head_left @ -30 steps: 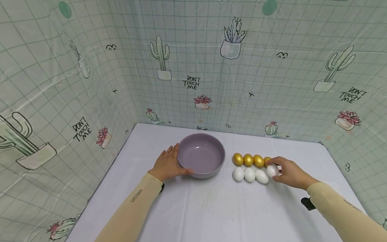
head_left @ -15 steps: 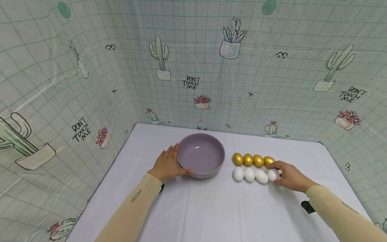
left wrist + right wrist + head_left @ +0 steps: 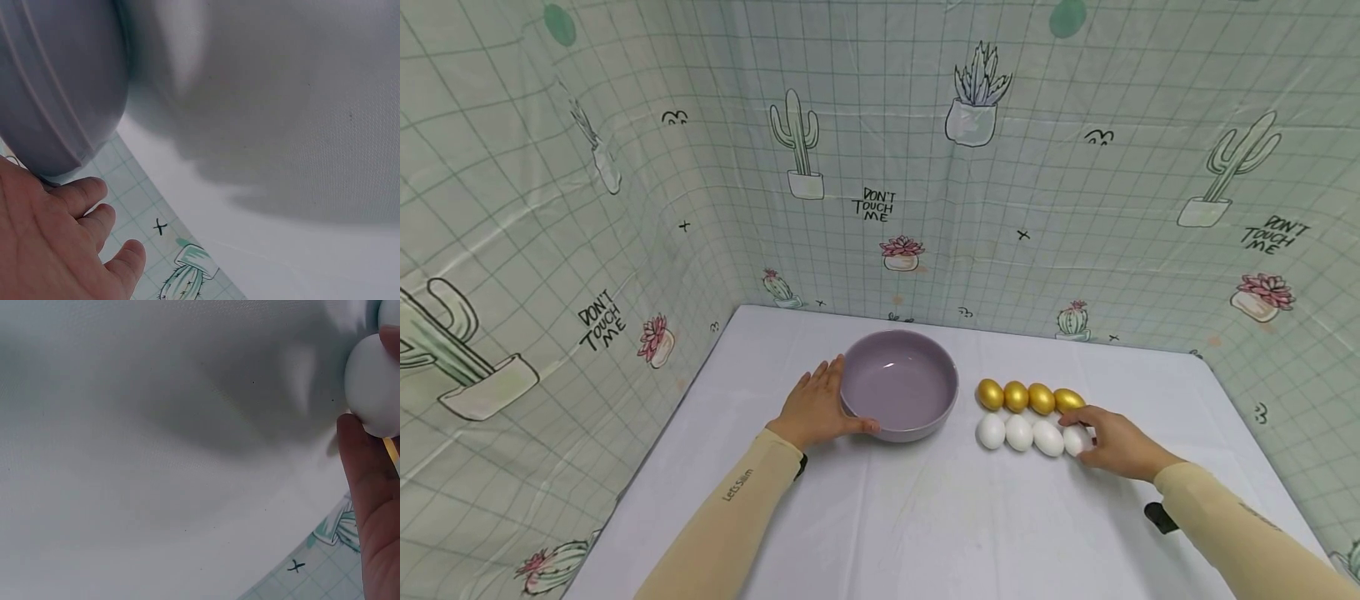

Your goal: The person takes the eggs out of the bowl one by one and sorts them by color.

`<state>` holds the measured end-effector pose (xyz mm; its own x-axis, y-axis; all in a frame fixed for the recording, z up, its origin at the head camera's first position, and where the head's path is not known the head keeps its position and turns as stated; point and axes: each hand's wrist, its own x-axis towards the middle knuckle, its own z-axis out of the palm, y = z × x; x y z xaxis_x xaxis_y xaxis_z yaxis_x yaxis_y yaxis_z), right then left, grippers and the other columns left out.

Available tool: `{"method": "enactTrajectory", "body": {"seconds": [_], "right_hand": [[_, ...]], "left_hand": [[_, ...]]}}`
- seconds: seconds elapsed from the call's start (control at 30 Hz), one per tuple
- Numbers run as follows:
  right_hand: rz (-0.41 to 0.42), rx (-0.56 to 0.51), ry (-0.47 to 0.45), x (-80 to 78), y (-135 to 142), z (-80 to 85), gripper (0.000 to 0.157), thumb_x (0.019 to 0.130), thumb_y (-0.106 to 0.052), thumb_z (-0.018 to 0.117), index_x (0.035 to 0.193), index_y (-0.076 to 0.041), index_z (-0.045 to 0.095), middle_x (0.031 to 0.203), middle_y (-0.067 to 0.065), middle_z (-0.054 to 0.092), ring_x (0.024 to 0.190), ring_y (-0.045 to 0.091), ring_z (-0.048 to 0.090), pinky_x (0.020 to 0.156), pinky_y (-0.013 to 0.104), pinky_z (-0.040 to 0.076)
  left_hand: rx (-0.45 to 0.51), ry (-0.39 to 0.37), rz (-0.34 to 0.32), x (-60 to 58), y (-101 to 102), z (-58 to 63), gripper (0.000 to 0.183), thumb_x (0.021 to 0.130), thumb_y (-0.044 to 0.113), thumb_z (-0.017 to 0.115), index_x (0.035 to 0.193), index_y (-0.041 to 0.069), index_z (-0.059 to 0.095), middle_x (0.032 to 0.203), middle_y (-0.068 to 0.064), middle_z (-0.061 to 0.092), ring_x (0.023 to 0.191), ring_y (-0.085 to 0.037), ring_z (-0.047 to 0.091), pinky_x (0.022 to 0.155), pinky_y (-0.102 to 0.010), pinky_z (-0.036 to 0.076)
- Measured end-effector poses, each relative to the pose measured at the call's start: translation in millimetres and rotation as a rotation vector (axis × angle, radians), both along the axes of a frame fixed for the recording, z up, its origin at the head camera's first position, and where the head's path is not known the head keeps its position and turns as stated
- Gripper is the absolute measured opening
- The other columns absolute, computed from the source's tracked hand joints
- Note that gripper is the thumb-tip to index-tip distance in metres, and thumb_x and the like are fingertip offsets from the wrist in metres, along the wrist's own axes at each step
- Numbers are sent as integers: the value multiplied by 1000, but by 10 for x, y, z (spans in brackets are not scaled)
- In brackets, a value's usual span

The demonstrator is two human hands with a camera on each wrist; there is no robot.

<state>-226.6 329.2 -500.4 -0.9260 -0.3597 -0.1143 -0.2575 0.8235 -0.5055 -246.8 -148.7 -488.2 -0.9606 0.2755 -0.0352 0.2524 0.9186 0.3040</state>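
Observation:
My left hand (image 3: 816, 410) rests against the left side of a mauve bowl (image 3: 898, 387), its fingers spread and its thumb along the near rim. In the left wrist view, the bowl's outer wall (image 3: 69, 81) shows beside several fingers (image 3: 125, 256). My right hand (image 3: 1123, 443) pinches the rightmost white egg (image 3: 1077, 439) between thumb and fingers. That egg sits at the end of a row of white eggs (image 3: 1018, 432). In the right wrist view, the same egg (image 3: 374, 387) lies between thumb and a fingertip, partly cut off by the frame's edge.
Behind the white eggs runs a row of gold eggs (image 3: 1016, 397), its rightmost one beside my right fingers. A white cloth (image 3: 940, 525) covers the table. Curtains (image 3: 880, 150) with cactus drawings stand around its back and sides.
My right hand has moved slightly down and toward me with the white egg, bringing it level with its row. The rightmost gold egg shows more now. My left hand and the bowl stay put.

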Motion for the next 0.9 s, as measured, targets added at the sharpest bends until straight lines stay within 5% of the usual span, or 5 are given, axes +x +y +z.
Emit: {"method": "enactTrajectory", "body": {"seconds": [0.43, 0.9], "right_hand": [[25, 1, 22, 4, -5, -18, 51, 73, 1, 76, 122, -7, 65, 126, 19, 60, 109, 36, 56, 83, 49, 50], [13, -11, 41, 67, -13, 50, 55, 76, -2, 79, 129, -4, 62, 136, 24, 55, 127, 49, 46, 96, 63, 44]], "left_hand": [[-4, -2, -8, -16, 9, -5, 136, 67, 85, 65, 159, 0, 12, 162, -16, 23, 149, -32, 19, 119, -49, 17], [-16, -2, -13, -34, 1, -7, 137, 67, 87, 64, 158, -1, 12, 162, -17, 23, 149, -33, 20, 118, -49, 18]]}}
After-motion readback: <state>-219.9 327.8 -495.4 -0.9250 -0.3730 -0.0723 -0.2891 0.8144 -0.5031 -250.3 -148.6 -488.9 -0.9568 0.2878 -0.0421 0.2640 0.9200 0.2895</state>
